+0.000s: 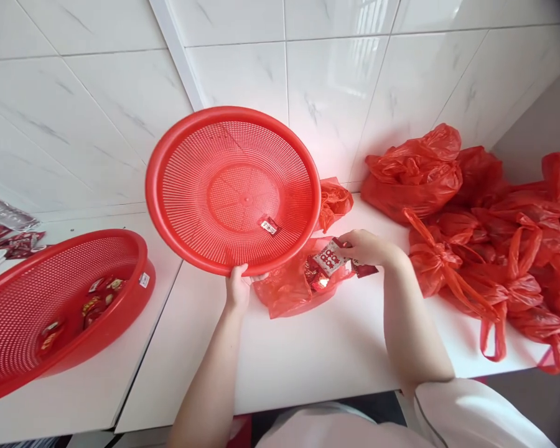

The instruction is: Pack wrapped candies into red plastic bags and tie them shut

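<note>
My left hand (238, 289) grips the lower rim of a round red mesh basket (191, 186), holding it tilted up on edge toward me. One small red candy packet (269, 225) lies low inside it. My right hand (368, 249) is closed on a few red and white candy packets (330, 257), held just over an open red plastic bag (287, 289) lying on the white counter (326, 348). More wrapped sweets (315, 277) show inside that bag.
A second red mesh basket (14, 311) with several candy packets (93, 302) sits at the left. A heap of tied red plastic bags (485, 230) fills the right side. One crumpled red bag (333, 202) lies behind the tilted basket. White tiled wall behind.
</note>
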A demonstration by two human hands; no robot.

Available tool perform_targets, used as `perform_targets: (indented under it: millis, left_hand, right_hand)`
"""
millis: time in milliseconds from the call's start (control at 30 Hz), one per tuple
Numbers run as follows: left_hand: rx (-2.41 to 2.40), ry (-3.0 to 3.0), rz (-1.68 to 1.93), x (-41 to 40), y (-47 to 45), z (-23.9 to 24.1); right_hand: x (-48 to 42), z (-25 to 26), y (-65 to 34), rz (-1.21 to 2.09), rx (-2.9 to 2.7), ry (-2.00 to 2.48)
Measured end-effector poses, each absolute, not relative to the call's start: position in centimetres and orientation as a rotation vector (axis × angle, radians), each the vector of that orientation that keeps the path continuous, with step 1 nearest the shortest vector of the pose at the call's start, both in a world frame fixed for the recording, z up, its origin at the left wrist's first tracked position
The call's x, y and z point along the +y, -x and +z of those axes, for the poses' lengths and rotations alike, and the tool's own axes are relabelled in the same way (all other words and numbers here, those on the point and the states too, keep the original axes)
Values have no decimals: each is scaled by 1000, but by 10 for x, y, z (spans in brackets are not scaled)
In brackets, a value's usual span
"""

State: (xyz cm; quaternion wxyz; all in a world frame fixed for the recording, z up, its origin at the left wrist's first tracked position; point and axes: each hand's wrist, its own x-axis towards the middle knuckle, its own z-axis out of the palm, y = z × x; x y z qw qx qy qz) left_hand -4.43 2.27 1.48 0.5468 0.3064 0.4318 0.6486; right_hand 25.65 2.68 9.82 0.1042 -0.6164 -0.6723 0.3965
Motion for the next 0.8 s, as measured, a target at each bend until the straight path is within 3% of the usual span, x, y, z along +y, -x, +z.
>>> perform_targets:
  millis: [100, 467, 633, 800]
  left_hand:
    - [1014, -715, 1596, 25, 49, 15]
    - [1027, -717, 1636, 26, 48, 14]
    - [1045, -787, 1525, 20, 41, 11]
    - [999, -906, 1296, 10, 32, 9]
  right_hand:
    - [38, 85, -237, 1244, -2131, 1842]
    - [53, 70, -211, 547, -2047, 1847]
    - [43, 77, -197, 105, -1779, 1358]
    - [39, 66, -177, -32, -2161, 1235]
